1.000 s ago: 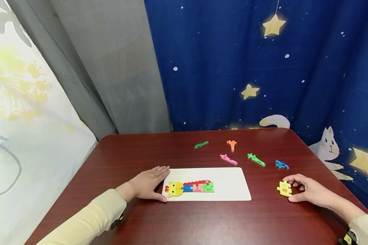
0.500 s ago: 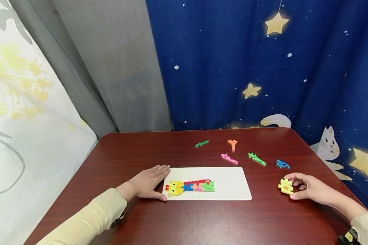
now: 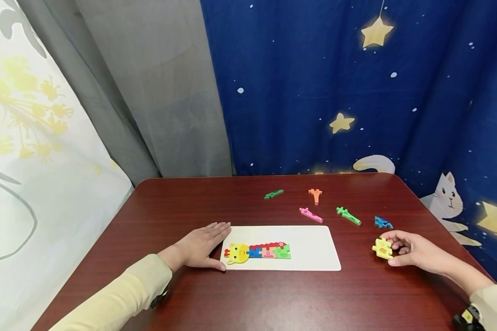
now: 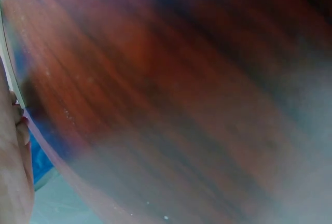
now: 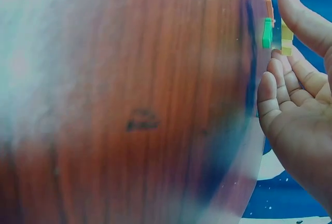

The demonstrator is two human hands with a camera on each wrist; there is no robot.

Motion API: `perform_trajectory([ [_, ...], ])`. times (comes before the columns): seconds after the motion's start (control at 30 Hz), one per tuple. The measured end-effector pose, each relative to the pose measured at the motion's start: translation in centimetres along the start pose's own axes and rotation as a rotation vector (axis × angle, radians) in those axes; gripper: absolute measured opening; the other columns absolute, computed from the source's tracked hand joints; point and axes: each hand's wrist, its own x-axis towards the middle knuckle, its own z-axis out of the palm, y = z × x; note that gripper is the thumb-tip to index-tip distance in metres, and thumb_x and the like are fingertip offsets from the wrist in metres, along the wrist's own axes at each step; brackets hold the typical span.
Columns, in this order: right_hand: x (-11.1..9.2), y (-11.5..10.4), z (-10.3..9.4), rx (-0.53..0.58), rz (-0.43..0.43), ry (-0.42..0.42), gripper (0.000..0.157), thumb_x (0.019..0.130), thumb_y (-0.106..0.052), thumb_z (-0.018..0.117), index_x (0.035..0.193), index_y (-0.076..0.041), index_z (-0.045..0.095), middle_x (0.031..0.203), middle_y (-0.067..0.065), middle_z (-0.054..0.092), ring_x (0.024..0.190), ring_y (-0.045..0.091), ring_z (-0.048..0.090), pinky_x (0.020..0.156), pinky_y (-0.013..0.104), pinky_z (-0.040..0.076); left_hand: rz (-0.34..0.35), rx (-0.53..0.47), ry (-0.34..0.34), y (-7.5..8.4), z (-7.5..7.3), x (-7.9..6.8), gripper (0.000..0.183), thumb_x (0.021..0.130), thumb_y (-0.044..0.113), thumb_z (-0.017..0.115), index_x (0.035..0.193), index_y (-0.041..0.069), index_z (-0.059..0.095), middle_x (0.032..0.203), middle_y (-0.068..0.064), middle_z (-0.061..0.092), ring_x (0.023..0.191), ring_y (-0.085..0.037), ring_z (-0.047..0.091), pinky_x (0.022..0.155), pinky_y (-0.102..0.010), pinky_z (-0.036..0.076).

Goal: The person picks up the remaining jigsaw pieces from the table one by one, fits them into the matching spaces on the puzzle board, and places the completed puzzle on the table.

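My right hand (image 3: 414, 250) pinches a yellow puzzle piece (image 3: 382, 248) by its right side, between thumb and fingers, at the right of the table. In the right wrist view the yellow piece (image 5: 287, 40) shows edge-on behind the thumb. My left hand (image 3: 203, 247) lies with straight fingers along the left edge of a white board (image 3: 310, 248). On that board a giraffe puzzle lies sideways: a yellow head (image 3: 237, 253), then blue, pink and green body pieces (image 3: 269, 252) with a red mane along the top. The left wrist view catches only the hand's edge (image 4: 13, 156).
Loose puzzle pieces lie behind the board: dark green (image 3: 274, 194), orange (image 3: 315, 196), pink (image 3: 311, 215) and light green (image 3: 349, 215). A blue piece (image 3: 383, 222) sits just beyond my right hand. Curtains (image 3: 298, 92) hang behind the dark red table (image 3: 248, 299).
The right hand keeps hold of the yellow puzzle piece and its position shifts only slightly. The left hand stays at the board's edge. The head view drifts a little.
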Motion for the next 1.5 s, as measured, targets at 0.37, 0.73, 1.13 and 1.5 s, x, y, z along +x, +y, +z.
perform_trajectory([
  [0.37, 1.3, -1.2, 0.5, 0.056, -0.052, 0.053, 0.054, 0.078, 0.003, 0.076, 0.122, 0.016, 0.049, 0.096, 0.005, 0.056, 0.085, 0.009, 0.052, 0.070, 0.019, 0.049, 0.000, -0.012, 0.008, -0.1, 0.1, 0.1, 0.111, 0.078, 0.087, 0.031, 0.155, 0.007, 0.021, 0.160, -0.008, 0.020, 0.146, -0.021, 0.018, 0.117, -0.034, 0.016],
  [0.73, 3.1, -3.0, 1.1, 0.095, -0.042, 0.094, 0.055, 0.077, 0.002, 0.078, 0.123, 0.012, 0.051, 0.095, 0.009, 0.055, 0.085, 0.015, 0.052, 0.069, 0.018, 0.049, 0.005, -0.010, 0.020, -0.2, 0.1, 0.0, 0.111, 0.079, 0.087, 0.031, 0.155, 0.006, 0.023, 0.160, -0.008, 0.021, 0.145, -0.022, 0.019, 0.117, -0.035, 0.017],
  [1.13, 4.8, -4.4, 1.9, 0.100, -0.018, 0.090, 0.057, 0.078, -0.002, 0.079, 0.125, 0.009, 0.051, 0.097, 0.012, 0.055, 0.087, 0.021, 0.053, 0.071, 0.018, 0.049, 0.004, -0.018, 0.019, -0.2, 0.4, 0.0, 0.111, 0.079, 0.087, 0.032, 0.155, 0.006, 0.023, 0.160, -0.008, 0.020, 0.146, -0.020, 0.017, 0.117, -0.034, 0.016],
  [1.5, 6.5, -5.2, 3.2, 0.126, 0.004, 0.084, 0.059, 0.077, -0.001, 0.079, 0.126, 0.012, 0.049, 0.100, 0.014, 0.052, 0.089, 0.020, 0.052, 0.073, 0.020, 0.050, 0.031, -0.024, 0.057, -0.2, 0.5, 0.1, 0.110, 0.080, 0.085, 0.035, 0.153, 0.002, 0.026, 0.158, -0.012, 0.024, 0.144, -0.024, 0.022, 0.116, -0.037, 0.020],
])
